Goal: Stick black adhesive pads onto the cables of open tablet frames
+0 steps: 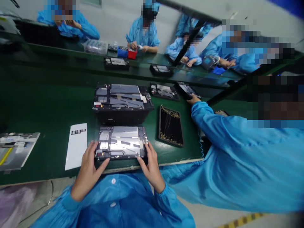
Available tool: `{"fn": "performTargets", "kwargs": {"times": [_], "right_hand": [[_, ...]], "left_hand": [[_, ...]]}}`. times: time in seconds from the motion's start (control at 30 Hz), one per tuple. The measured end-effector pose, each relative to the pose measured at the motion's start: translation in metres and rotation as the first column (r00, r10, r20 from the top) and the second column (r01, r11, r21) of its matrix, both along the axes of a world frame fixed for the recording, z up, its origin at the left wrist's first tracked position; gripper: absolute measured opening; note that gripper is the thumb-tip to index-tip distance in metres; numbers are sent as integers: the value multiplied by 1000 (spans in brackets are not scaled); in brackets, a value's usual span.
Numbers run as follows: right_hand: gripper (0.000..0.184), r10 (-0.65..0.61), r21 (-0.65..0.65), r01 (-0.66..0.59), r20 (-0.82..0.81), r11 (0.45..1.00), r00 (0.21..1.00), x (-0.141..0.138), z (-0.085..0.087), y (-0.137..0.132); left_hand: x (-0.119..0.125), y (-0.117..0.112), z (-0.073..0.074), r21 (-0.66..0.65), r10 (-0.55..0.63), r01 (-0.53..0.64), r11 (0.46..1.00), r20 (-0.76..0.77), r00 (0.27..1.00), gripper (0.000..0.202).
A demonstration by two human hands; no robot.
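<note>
An opened tablet (pixel 124 133), its silver batteries and flat cables showing, lies on the green bench in front of me. My left hand (pixel 89 171) grips its left side, fingers along the edge and thumb at the near corner. On the opposite side my right hand (pixel 153 167) holds the right edge in the same way. Just behind stands a tall stack of similar opened tablets (pixel 122 98). Left of my left hand lies a white sheet (pixel 76 148) with small black strips near its top.
A black tray (pixel 170 126) holds many tiny gold-coloured parts. At right, a co-worker's hand (pixel 194 99) touches another tablet (pixel 185 90), beside a further opened one (pixel 164 91). A silver panel with yellow tape (pixel 19 152) lies far left. Several people sit across the bench.
</note>
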State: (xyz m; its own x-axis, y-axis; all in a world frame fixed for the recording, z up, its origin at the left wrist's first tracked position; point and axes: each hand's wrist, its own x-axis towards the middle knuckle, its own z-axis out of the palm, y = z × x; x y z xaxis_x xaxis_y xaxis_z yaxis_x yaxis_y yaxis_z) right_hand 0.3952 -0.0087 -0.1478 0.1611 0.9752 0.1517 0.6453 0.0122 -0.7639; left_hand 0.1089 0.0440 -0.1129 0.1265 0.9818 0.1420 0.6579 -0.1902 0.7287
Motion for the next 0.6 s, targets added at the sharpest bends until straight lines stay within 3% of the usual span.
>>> {"fn": "performTargets", "kwargs": {"times": [0.1,0.17,0.2,0.23,0.3,0.4,0.5,0.6], "right_hand": [[71,10,-66,-28,-259,997,966,27,13,36],[67,-84,-143,10,-519,990,851,43,25,84],[63,-154,-202,30,-636,979,756,48,32,112],[59,-198,-237,41,-689,971,697,51,38,140],[56,-231,-274,32,-736,961,636,49,47,188],[49,-197,-266,-23,-767,964,610,34,52,235],[45,-163,-235,-45,-789,971,593,14,51,267],[44,-143,-198,-28,-793,980,592,-4,53,311]], "left_hand": [[-24,44,26,-160,111,-75,984,226,968,74],[-31,93,44,-347,285,-153,925,370,884,73],[-30,119,51,-459,374,-147,876,456,807,72],[-25,143,56,-513,397,-116,850,482,781,75],[-10,182,62,-578,395,-20,816,532,749,77],[10,210,63,-580,340,92,809,591,732,72],[12,227,63,-582,365,101,807,626,690,62],[-2,261,72,-572,398,55,818,634,663,50]]}}
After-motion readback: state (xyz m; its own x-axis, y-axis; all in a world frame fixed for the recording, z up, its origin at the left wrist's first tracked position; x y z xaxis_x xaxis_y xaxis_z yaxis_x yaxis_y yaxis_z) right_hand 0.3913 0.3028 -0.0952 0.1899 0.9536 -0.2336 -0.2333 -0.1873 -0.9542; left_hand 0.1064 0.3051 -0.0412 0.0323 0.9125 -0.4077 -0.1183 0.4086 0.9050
